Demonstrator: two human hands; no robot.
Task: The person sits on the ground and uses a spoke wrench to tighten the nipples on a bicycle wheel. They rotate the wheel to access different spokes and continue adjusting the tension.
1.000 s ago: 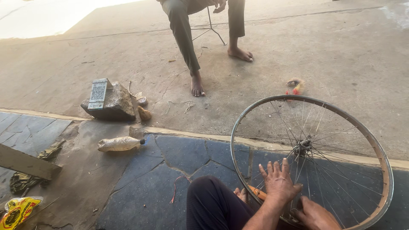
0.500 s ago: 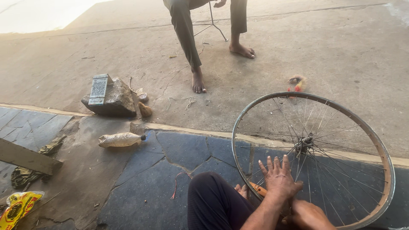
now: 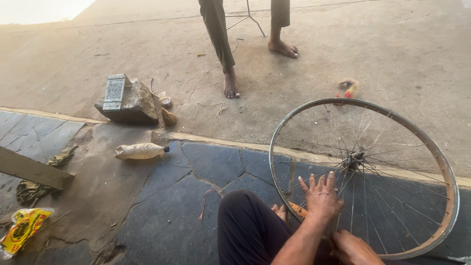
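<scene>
So the bicycle wheel (image 3: 364,176) lies flat on the floor (image 3: 343,54), right in front of the person's knee. Left hand (image 3: 321,196) is spread wide, fingers fanned over the spokes near the hub, holding nothing. Right hand (image 3: 354,248) sits low at the near rim; can't tell whether its grip is closed on anything. Further off, a plastic bottle (image 3: 141,150), a rock (image 3: 128,103), and someone standing barefoot (image 3: 230,84).
</scene>
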